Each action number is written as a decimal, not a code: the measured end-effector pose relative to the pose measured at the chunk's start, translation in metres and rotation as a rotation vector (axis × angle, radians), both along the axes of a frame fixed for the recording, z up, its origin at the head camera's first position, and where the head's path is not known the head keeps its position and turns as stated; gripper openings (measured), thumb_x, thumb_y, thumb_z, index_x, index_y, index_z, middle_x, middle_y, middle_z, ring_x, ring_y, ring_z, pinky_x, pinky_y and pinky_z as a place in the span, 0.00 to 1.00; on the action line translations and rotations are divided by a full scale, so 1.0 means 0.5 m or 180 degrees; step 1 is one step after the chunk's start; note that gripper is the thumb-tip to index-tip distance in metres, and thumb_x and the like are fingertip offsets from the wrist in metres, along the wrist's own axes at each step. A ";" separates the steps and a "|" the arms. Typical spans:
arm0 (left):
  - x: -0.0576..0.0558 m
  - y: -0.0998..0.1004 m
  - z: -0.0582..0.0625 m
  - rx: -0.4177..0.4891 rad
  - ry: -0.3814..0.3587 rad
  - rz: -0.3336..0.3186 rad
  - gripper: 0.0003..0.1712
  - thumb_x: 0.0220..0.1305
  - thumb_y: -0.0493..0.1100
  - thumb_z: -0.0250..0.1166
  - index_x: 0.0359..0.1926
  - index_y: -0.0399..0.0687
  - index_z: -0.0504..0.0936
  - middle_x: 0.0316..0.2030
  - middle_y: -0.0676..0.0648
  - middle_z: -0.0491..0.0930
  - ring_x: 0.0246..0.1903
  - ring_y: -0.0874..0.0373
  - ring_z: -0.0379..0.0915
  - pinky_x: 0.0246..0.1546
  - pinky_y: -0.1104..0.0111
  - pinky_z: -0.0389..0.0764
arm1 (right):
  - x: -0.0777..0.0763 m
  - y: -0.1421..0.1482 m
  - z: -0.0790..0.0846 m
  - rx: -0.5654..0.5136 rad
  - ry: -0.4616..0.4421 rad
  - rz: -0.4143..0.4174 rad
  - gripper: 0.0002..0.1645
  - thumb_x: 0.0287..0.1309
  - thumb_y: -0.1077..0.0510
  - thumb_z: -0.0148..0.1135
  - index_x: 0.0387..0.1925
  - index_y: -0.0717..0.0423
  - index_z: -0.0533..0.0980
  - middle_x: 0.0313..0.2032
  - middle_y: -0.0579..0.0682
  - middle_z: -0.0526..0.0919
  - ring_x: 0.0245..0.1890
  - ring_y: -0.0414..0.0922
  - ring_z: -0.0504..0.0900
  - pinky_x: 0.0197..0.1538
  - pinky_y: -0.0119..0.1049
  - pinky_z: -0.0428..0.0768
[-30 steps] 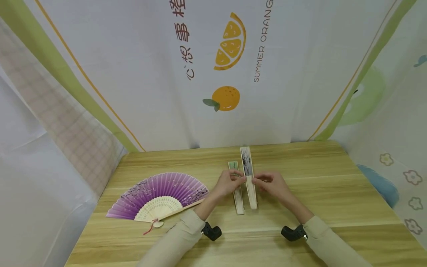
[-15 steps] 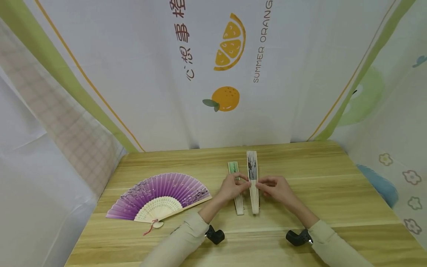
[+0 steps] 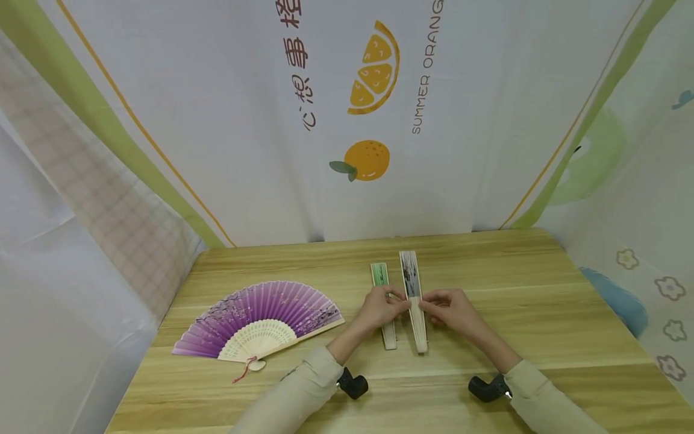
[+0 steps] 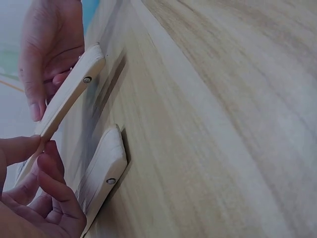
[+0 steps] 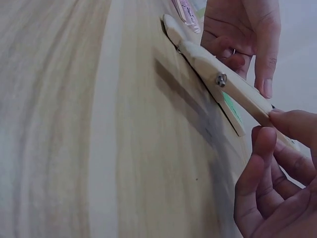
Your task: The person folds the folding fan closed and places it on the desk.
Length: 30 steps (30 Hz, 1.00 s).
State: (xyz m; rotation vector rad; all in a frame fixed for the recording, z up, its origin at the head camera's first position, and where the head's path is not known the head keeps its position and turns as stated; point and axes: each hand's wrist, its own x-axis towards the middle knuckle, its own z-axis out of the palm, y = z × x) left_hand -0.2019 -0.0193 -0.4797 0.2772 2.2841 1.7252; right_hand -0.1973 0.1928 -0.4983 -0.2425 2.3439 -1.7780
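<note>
A folded hand fan with a grey-and-black printed leaf (image 3: 410, 276) and pale ribs is held between both hands, close over the table. My left hand (image 3: 378, 308) pinches its left edge at mid-length, thumb and finger meeting on it in the left wrist view. From the other side my right hand (image 3: 450, 308) pinches it, fingers curled below in the right wrist view. A metal rivet (image 5: 221, 79) shows at the ribs' end. Just left lies a second folded fan with a green leaf (image 3: 379, 274), partly hidden by my left hand.
An open purple fan (image 3: 276, 304) with a pink tassel (image 3: 241, 371) is spread at the table's left. The wooden table (image 3: 542, 313) backs onto a white curtain (image 3: 461, 181) printed with oranges. Black wrist mounts (image 3: 352, 384) sit at both cuffs.
Both hands have carried the grey-and-black fan right and toward the front edge, away from the green folded fan. It looks lower over the table. The other fans have stayed put.
</note>
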 end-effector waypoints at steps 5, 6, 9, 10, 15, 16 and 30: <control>0.000 0.004 0.003 -0.0101 -0.0039 0.0008 0.06 0.65 0.37 0.71 0.38 0.37 0.84 0.27 0.38 0.85 0.25 0.50 0.80 0.20 0.73 0.70 | 0.001 0.007 -0.003 0.0075 0.0007 0.0096 0.15 0.68 0.61 0.67 0.45 0.72 0.81 0.30 0.57 0.85 0.25 0.45 0.79 0.27 0.34 0.80; 0.000 0.004 0.004 -0.0118 -0.0038 0.0004 0.06 0.65 0.37 0.71 0.38 0.37 0.84 0.27 0.38 0.84 0.24 0.52 0.79 0.20 0.73 0.69 | 0.002 0.008 -0.003 0.0100 0.0013 0.0116 0.15 0.68 0.61 0.67 0.45 0.72 0.81 0.30 0.57 0.85 0.25 0.45 0.79 0.27 0.33 0.80; 0.000 0.005 0.005 -0.0175 -0.0039 0.0003 0.06 0.65 0.37 0.71 0.37 0.38 0.84 0.26 0.39 0.84 0.23 0.55 0.77 0.19 0.73 0.68 | 0.002 0.010 -0.004 0.0145 0.0019 0.0139 0.14 0.68 0.60 0.67 0.45 0.72 0.82 0.29 0.57 0.84 0.25 0.44 0.79 0.27 0.33 0.80; -0.001 0.006 0.005 -0.0193 -0.0038 0.0002 0.05 0.65 0.37 0.71 0.36 0.38 0.84 0.26 0.39 0.84 0.23 0.55 0.77 0.19 0.73 0.68 | 0.002 0.010 -0.004 0.0149 0.0020 0.0144 0.14 0.68 0.61 0.66 0.45 0.72 0.82 0.29 0.57 0.84 0.25 0.44 0.79 0.27 0.33 0.80; -0.001 0.008 0.007 -0.0305 0.0014 -0.0010 0.06 0.64 0.37 0.72 0.35 0.39 0.84 0.25 0.39 0.84 0.24 0.50 0.79 0.19 0.73 0.67 | 0.018 0.003 0.026 0.0181 0.0020 0.0167 0.12 0.68 0.64 0.65 0.43 0.74 0.81 0.29 0.60 0.85 0.25 0.46 0.79 0.28 0.34 0.80; -0.001 0.009 0.007 -0.0339 0.0033 -0.0013 0.05 0.64 0.37 0.72 0.35 0.39 0.84 0.25 0.40 0.84 0.24 0.50 0.80 0.19 0.73 0.67 | 0.018 0.003 0.027 0.0183 0.0023 0.0169 0.12 0.68 0.64 0.65 0.43 0.74 0.81 0.29 0.60 0.85 0.25 0.46 0.79 0.28 0.34 0.80; 0.000 0.012 0.018 -0.0609 0.0101 -0.0069 0.06 0.64 0.39 0.72 0.36 0.40 0.84 0.25 0.42 0.84 0.23 0.52 0.81 0.18 0.73 0.67 | 0.003 0.014 0.000 0.0147 0.0038 0.0239 0.13 0.64 0.61 0.70 0.42 0.71 0.82 0.32 0.55 0.86 0.26 0.44 0.80 0.29 0.33 0.80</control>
